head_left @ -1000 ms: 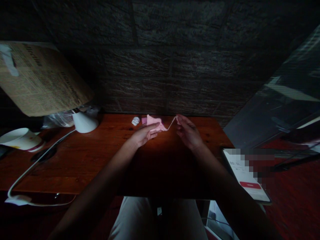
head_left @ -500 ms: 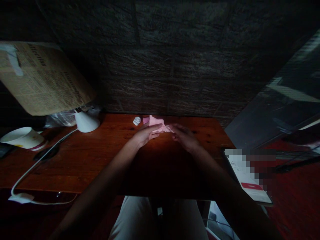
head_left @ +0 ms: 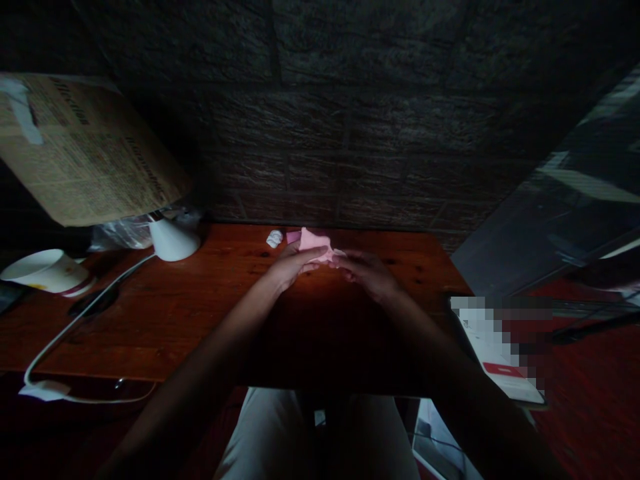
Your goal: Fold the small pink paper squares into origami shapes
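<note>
A small piece of pink cloth [head_left: 314,243] is pinched between the thumb and fingers of my left hand [head_left: 291,269], above the back part of the table. My right hand [head_left: 369,272] is closed at the cloth's right end, its fingertips on a thin pale pink cord that runs from the cloth. The two hands are close together, and the cord is bunched between them, mostly hidden by my fingers. Just behind my left hand lies a flat mauve piece [head_left: 293,237]. Left of that is a crumpled white wad [head_left: 275,239].
A lamp with a newsprint-covered shade [head_left: 95,153] and white base [head_left: 174,240] stands left on the wooden table [head_left: 200,293]. Near it are a paper cup [head_left: 47,272] and a white cord [head_left: 85,323]. A phone or tablet [head_left: 505,367] lies right; a brick wall [head_left: 310,133] rises behind.
My right hand has come leftward and down to the cloth. The cord, stretched between my hands a second ago, is now bunched up. My left hand has kept its hold.
</note>
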Demonstrator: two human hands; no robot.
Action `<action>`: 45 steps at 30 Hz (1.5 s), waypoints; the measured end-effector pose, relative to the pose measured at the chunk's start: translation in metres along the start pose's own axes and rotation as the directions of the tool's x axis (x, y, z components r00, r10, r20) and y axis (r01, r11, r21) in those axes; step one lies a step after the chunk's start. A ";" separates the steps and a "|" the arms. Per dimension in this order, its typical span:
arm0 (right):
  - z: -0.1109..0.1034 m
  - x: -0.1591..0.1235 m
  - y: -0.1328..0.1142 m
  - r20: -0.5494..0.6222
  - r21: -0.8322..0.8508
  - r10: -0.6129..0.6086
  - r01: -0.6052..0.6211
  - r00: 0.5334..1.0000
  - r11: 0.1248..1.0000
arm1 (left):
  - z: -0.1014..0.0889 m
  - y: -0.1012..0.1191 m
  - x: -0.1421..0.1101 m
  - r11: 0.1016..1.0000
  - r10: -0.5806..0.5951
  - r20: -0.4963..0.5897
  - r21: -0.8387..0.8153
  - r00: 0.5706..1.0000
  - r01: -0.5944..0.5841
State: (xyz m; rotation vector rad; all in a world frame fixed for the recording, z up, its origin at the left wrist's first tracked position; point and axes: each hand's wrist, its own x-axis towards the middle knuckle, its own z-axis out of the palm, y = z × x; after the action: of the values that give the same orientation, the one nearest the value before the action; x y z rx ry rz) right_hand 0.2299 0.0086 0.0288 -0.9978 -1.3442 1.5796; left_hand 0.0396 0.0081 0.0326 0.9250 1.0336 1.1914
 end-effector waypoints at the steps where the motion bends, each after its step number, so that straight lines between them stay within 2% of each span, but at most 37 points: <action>1: 0.000 0.000 0.000 -0.007 0.007 0.004 -0.004 1.000 1.000 | 0.000 0.000 0.000 1.000 -0.003 -0.004 0.003 1.000 0.003; 4: -0.001 0.002 0.000 -0.054 -0.001 -0.008 0.008 0.999 1.000 | 0.001 0.000 0.000 1.000 -0.011 -0.007 0.011 1.000 0.011; 10: -0.008 0.004 -0.004 -0.149 -0.100 -0.170 0.156 0.974 0.983 | -0.001 0.001 0.000 0.999 -0.021 0.012 0.045 1.000 0.021; 15: -0.018 0.007 -0.010 -0.342 -0.032 -0.301 0.309 0.890 0.950 | -0.004 0.000 0.002 0.995 -0.084 0.036 0.053 0.996 0.082; 17: -0.020 0.008 -0.010 -0.397 0.021 -0.302 0.337 0.867 0.941 | -0.005 0.000 0.002 0.994 -0.097 0.065 0.050 0.993 0.094; 20: -0.019 0.008 -0.008 -0.373 0.085 -0.254 0.305 0.892 0.949 | -0.005 -0.002 0.002 0.992 -0.085 0.079 0.101 0.993 0.077; 24: -0.014 0.008 -0.002 -0.272 0.055 -0.197 0.219 0.942 0.974 | -0.008 -0.006 0.003 0.962 -0.040 0.099 0.274 0.994 0.012; 29: -0.012 0.007 0.001 -0.226 0.092 -0.103 0.127 0.969 0.988 | -0.021 -0.004 0.005 0.910 -0.010 0.164 0.411 0.986 -0.059; 31: -0.012 0.007 0.001 -0.213 0.138 -0.065 0.096 0.975 0.986 | -0.028 -0.002 0.007 0.862 0.032 0.162 0.496 0.986 -0.109; 35: -0.011 0.006 0.000 -0.193 0.192 -0.010 0.048 0.981 0.980 | -0.035 0.000 0.009 0.702 0.105 0.174 0.684 0.979 -0.197; 37: -0.011 0.006 0.000 -0.168 0.202 0.013 0.022 0.986 0.979 | -0.035 0.000 0.009 0.582 0.154 0.175 0.779 0.972 -0.233; 39: -0.011 0.007 0.001 -0.139 0.219 0.025 0.006 0.990 0.976 | -0.034 0.000 0.008 0.425 0.184 0.165 0.876 0.969 -0.230; 41: -0.012 0.007 0.002 -0.112 0.249 0.025 0.004 0.993 0.969 | -0.033 0.000 0.007 0.306 0.205 0.154 0.928 0.967 -0.213; 45: -0.012 0.009 0.004 -0.068 0.297 0.027 -0.006 0.997 0.955 | -0.032 0.000 0.007 0.190 0.313 0.191 0.947 0.931 -0.258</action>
State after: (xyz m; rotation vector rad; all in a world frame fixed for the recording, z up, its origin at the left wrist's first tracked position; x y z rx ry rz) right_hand 0.2378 0.0210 0.0233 -0.8720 -1.0147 1.6824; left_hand 0.0096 0.0159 0.0229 2.1952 1.7493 0.7221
